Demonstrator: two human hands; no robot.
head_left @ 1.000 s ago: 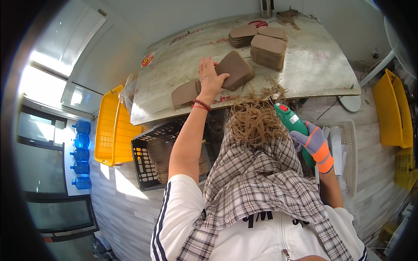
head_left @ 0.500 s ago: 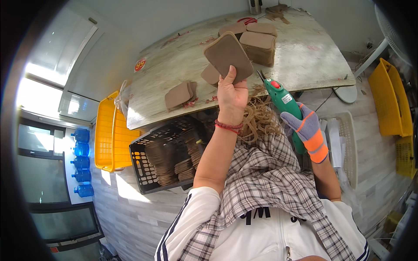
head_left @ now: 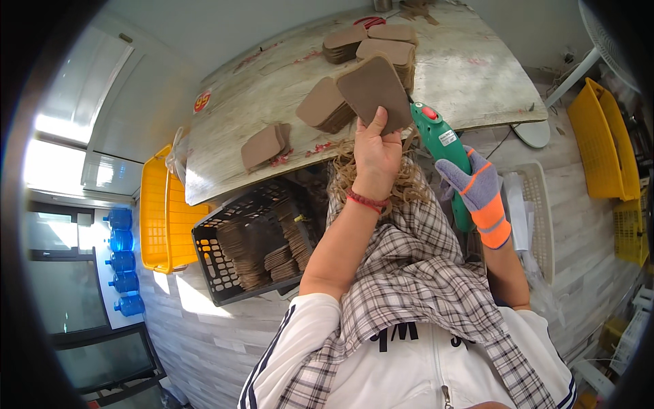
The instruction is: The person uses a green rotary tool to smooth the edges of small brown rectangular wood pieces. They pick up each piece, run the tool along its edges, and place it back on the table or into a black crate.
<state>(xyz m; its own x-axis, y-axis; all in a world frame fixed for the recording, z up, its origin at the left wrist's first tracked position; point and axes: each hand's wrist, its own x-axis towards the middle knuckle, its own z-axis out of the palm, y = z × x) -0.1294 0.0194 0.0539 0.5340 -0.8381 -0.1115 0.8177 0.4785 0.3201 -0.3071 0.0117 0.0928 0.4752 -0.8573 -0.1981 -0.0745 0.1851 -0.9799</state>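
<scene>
Between thumb and fingers, my bare left hand holds up a brown rounded-corner piece by its lower edge. My right hand, in a grey and orange glove, is wrapped round green electric scissors with a red button. The scissors' tip is at the right edge of the held piece, and the blades are mostly hidden there. Beyond my left hand, stacks of similar brown pieces lie on the table. A smaller pile sits near the table's front left edge. Curly brown trimmings rest on my checked apron.
A black crate with stacked brown pieces stands below the table's front edge, beside a yellow basket. To the right are a white basket, another yellow basket and a fan. Blue water bottles line the far left.
My left hand has moved right and slightly lower with the brown piece, bringing its right edge to the scissors' tip. My view has shifted slightly. Both hands keep their hold.
</scene>
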